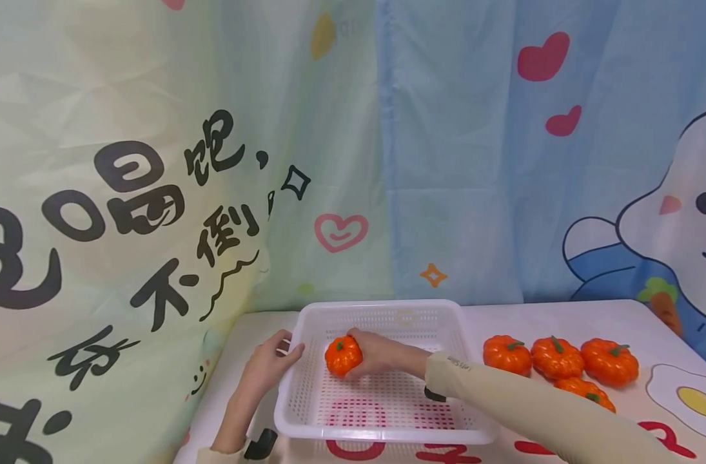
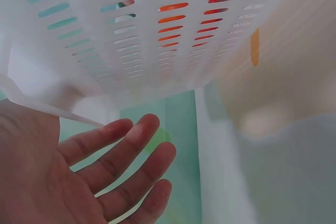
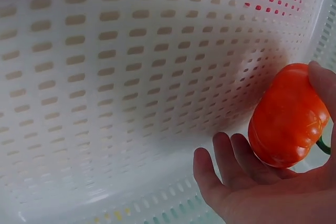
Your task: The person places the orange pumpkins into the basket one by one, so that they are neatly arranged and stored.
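A small orange toy pumpkin (image 1: pixel 343 356) with a green stem is inside a white perforated plastic basket (image 1: pixel 382 434), toward its left side. My right hand (image 1: pixel 377 353) reaches into the basket and holds the pumpkin between thumb and fingers. Close up, the right wrist view shows the pumpkin (image 3: pixel 287 116) low over the basket floor; I cannot tell if it touches. At the basket's left rim, my left hand (image 1: pixel 267 364) rests with its thumb over the edge. Its fingers (image 2: pixel 126 150) are loosely extended outside the wall in the left wrist view.
Several more orange pumpkins (image 1: pixel 557 358) sit on the table to the right of the basket, one partly behind the right sleeve (image 1: pixel 521 399). The table (image 1: pixel 608 312) has a printed cover with a fried egg picture. A patterned curtain (image 1: pixel 451 148) hangs behind.
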`<state>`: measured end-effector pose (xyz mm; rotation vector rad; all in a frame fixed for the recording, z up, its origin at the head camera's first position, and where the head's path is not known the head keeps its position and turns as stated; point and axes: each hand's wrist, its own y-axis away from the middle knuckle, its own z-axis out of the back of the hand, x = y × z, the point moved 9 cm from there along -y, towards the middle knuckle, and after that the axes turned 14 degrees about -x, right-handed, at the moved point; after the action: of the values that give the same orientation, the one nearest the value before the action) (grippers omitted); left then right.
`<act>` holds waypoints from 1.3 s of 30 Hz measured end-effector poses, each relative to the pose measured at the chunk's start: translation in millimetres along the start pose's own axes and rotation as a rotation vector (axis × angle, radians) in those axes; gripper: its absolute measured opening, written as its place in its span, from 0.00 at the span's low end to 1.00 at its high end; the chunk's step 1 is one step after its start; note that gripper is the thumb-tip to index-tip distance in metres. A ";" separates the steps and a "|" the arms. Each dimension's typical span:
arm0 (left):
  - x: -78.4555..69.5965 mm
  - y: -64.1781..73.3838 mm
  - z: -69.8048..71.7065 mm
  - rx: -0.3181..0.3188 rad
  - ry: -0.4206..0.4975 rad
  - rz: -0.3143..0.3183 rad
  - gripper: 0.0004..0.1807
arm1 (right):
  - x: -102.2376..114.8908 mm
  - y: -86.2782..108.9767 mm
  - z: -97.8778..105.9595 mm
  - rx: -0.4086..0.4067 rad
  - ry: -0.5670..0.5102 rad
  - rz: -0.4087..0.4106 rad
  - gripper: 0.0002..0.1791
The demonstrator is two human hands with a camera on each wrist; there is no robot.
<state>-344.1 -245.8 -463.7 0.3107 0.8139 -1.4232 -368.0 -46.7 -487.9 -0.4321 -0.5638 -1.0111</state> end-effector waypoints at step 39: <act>3.6 -2.7 -1.9 -0.001 0.011 0.012 0.15 | -2.6 -4.0 -9.2 -0.067 0.160 -0.052 0.54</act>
<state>-347.5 -247.6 -466.7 0.3217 0.8204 -1.4109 -370.4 -52.2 -496.4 -0.3934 -0.3999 -1.1056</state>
